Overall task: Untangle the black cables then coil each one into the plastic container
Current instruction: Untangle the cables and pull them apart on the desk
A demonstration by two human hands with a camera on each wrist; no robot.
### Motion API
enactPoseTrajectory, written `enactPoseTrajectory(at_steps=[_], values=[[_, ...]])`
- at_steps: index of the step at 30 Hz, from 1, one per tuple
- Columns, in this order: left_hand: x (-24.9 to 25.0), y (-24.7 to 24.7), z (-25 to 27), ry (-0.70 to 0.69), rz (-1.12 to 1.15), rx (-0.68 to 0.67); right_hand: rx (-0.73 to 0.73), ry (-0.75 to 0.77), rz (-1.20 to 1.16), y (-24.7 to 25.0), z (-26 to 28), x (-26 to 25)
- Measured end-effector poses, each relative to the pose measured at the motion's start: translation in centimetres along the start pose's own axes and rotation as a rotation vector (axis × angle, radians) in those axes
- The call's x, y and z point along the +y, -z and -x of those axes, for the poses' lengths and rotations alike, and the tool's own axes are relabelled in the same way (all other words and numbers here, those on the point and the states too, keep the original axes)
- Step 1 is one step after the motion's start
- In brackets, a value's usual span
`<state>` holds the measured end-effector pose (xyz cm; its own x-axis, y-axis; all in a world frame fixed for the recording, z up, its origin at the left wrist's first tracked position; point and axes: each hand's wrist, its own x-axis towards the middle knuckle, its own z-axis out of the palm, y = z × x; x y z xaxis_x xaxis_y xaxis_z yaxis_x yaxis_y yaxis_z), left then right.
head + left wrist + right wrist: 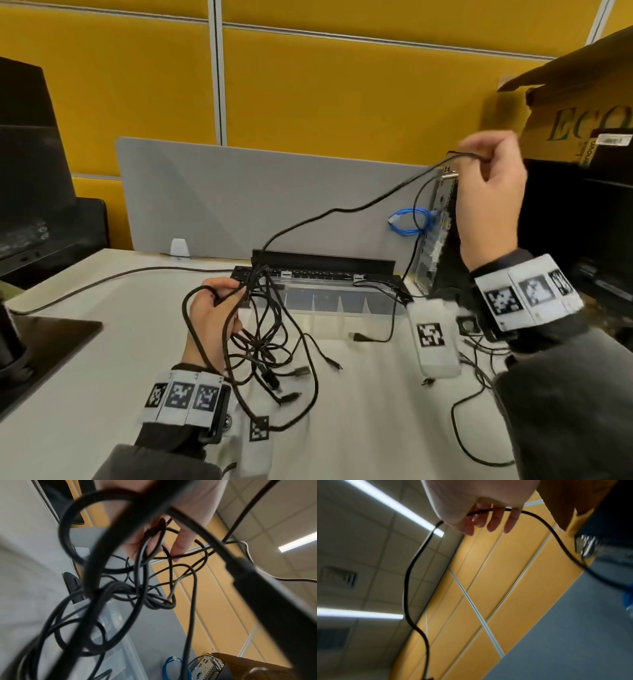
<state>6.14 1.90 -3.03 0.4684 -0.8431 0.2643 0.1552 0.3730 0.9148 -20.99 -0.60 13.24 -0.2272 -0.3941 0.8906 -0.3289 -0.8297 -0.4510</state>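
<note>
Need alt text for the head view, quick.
Left hand grips a tangle of black cables above the table; right hand pinches one cable pulled up from it. A clear container sits behind.

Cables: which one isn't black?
The blue cable, looped beside the grey divider at the computer case's rear. The tangled bundle in the left hand and the strand pulled up by the right hand are black.
</note>
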Motion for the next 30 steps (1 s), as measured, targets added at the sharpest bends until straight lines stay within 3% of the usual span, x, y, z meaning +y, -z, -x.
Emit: enactPoseTrajectory(at_steps=[2,5,7,9,14,19,21,27,30], values=[[0.1,0.0,0.1,-0.04,0.019,0.029,-0.297,-0.014,0.365,2.0,2.0,0.9],[0.4,-0.2,0.3,-0.1,0.04,0.048,-1.064,-0.122,1.038,4.3,5.6,1.5],[0.3,-0.4,0.2,-0.151,-0.011,0.067,-1.449,-0.224,1.082,4.6,7.4,1.0],[0.1,-0.7,0.2,-0.22,-0.091,0.07,-1.513,-0.265,0.884,3.9,8.5,-0.2],[0.5,-1.6,1.4,-0.353,-0.249,0.05,-1.325,-0.095,0.502,-1.2,12.1,-3.2],[0.4,-1.2,1.2,-0.386,-0.302,0.091,-1.09,-0.153,0.132,-4.6,13.0,-3.6],[0.0,-0.6,0.7,-0.325,-0.288,0.108,-0.899,-0.175,0.033,-4.2,11.5,-3.5],[0.4,-0.1,0.2,-0.162,-0.163,0.187,-0.122,-0.339,-0.266,-0.2,6.3,-1.5],[0.3,-0.1,0.1,-0.119,-0.134,0.18,0.129,-0.445,-0.267,1.5,5.2,-0.4]])
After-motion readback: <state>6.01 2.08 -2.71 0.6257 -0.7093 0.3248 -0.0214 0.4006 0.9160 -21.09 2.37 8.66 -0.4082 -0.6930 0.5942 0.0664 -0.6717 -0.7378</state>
